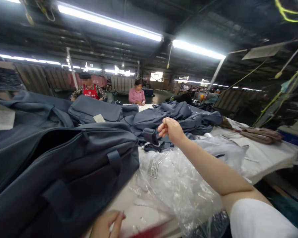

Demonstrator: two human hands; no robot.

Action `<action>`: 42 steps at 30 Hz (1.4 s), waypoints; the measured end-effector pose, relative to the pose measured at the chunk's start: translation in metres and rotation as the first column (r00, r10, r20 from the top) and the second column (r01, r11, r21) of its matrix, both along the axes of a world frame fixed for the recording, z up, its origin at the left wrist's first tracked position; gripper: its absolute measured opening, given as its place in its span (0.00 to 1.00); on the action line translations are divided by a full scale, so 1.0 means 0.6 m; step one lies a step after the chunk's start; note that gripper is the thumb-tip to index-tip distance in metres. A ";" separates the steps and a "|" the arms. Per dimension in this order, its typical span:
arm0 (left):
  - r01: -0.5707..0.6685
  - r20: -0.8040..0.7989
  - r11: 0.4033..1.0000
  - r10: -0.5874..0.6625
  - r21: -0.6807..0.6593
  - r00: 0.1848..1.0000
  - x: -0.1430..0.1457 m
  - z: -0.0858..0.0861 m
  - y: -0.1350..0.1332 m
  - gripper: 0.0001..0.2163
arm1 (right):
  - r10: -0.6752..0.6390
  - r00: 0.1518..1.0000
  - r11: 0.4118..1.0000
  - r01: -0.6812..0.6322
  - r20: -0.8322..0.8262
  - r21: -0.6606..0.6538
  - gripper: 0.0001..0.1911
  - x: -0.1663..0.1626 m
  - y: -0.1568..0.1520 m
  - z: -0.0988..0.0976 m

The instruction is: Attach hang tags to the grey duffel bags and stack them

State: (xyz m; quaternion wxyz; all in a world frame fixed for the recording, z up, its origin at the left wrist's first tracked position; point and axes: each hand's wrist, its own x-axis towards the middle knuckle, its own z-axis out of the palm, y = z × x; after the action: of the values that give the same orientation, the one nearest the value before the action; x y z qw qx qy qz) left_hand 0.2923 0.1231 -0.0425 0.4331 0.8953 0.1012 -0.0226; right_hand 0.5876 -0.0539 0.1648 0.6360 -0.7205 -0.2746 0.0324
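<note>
My right hand (172,131) is stretched forward over the table with its fingers curled together. What it holds, if anything, I cannot make out. Just left of its fingertips is a small dark padded piece (151,135) with straps beneath. Low in the view my left hand (109,224) is partly cut off, thumb and finger close together around a small white bit I cannot name. Beside it lies a large navy bag (89,158) with its zipped top gaping and handle loops on its side. A crumpled clear plastic bag (178,185) with printing lies under my right forearm.
More navy bags (96,109) are heaped to the left and across the back of the white table (260,155). Folded brown cloth (260,135) lies at the right. Two people, one in a red apron (90,92) and one in a pink top (136,95), are beyond the table.
</note>
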 end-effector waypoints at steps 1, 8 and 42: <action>0.015 0.044 0.997 -0.012 -0.077 0.999 0.010 0.008 -0.009 0.22 | 0.062 0.997 0.998 -0.062 -0.037 0.013 0.16 -0.017 0.006 0.000; 0.056 -0.014 0.991 -0.058 -0.123 0.998 0.037 0.025 -0.043 0.15 | 0.215 0.963 0.867 -0.265 -0.163 -0.423 0.15 -0.053 0.034 -0.082; 0.071 0.105 0.788 -0.008 -0.611 0.994 -0.058 0.073 -0.025 0.22 | 0.487 0.575 0.869 -0.394 -0.658 0.298 0.21 -0.295 0.069 -0.210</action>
State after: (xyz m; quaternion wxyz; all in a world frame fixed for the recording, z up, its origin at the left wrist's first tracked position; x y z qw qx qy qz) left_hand 0.2575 0.1083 0.0011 0.7043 0.7080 0.0485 -0.0199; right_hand 0.4108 -0.0127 0.0385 0.7044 -0.5192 -0.1774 0.4503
